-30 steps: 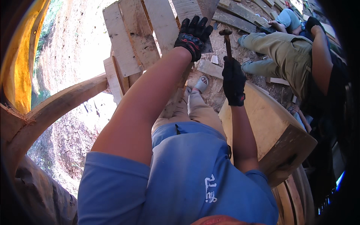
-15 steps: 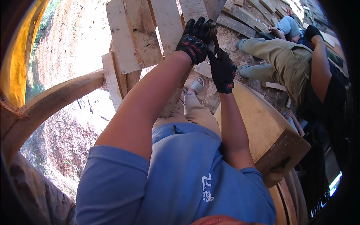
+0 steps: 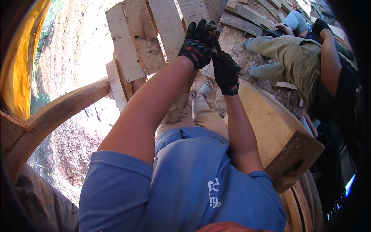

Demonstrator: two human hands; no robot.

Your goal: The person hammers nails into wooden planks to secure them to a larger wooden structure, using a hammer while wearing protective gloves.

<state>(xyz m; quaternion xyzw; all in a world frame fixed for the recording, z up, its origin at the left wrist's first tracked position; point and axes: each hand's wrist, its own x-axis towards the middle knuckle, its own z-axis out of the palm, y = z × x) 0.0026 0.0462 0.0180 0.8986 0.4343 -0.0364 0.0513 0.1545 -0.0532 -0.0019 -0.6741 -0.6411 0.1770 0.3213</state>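
My right hand, in a black glove, is closed around the handle of a hammer. The hammer's head lies right beside the fingers of my left hand. That hand wears a black glove with red trim, and its visible fingers stretch out and apart over the upper end of the wooden slats. My left thumb and the spot under the hammer head are hidden, so any nail there cannot be made out. The slats are pale, rough boards set side by side with narrow gaps.
A curved wooden beam runs along the left. At my right stands a large wooden block-like piece. Another person in khaki trousers is close by on the right, with someone crouching beyond. Loose planks litter the dirt floor.
The hammer and my right hand have shifted slightly left and up, the handle still gripped. My left hand keeps its place on the slats. The whole view has moved a little.
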